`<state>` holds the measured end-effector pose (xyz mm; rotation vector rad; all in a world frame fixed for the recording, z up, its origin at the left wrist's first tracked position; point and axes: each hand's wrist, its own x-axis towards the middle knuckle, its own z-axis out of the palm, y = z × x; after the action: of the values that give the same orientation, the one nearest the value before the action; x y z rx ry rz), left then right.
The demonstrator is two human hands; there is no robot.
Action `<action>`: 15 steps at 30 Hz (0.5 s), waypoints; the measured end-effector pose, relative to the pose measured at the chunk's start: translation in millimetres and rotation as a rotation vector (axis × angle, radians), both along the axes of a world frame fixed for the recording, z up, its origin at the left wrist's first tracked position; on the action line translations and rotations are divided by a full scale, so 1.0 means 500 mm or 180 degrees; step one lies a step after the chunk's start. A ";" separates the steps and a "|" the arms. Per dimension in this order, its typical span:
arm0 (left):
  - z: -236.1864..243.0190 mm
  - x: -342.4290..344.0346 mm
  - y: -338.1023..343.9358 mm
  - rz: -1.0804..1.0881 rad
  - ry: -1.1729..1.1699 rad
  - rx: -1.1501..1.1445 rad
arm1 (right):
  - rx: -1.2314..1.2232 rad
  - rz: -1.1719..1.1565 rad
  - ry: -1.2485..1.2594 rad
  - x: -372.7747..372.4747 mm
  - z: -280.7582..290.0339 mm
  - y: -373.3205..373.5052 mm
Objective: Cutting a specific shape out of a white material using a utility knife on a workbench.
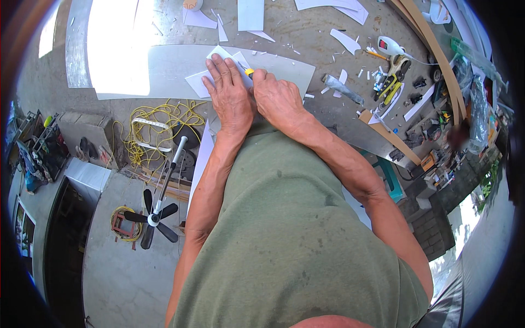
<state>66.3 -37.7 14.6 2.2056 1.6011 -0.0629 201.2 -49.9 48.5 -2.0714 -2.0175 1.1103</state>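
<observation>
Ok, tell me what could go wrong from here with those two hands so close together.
The yellow-tipped tool, apparently a cutter, is in the right hand close beside the left hand; a slip could nick its fingers.

The white pieces under the left hand overlap, so one might slide if its pressure eases.

The yellow cord lies in loose loops at the person's left and could snag a foot.

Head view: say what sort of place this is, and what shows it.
Probably a small makeshift workshop: white offcuts lie scattered across the work surface, hand tools lie to the right, and the right hand grips a yellow tool, apparently a cutter.
</observation>
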 end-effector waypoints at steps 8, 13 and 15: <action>0.014 0.006 0.004 0.0077 -0.0064 -0.0095 | 0.0024 0.0104 -0.0089 0.008 0.006 -0.017; 0.016 0.006 0.007 0.0067 -0.0029 -0.0120 | 0.0061 0.0178 -0.0237 0.007 0.013 -0.020; 0.016 0.007 0.008 0.0063 -0.0041 -0.0116 | 0.0239 0.0110 -0.0323 0.005 0.012 -0.021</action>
<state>69.8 -33.9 22.8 2.1581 1.6021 -0.0717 203.6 -60.5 54.4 -2.1044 -2.1128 0.9370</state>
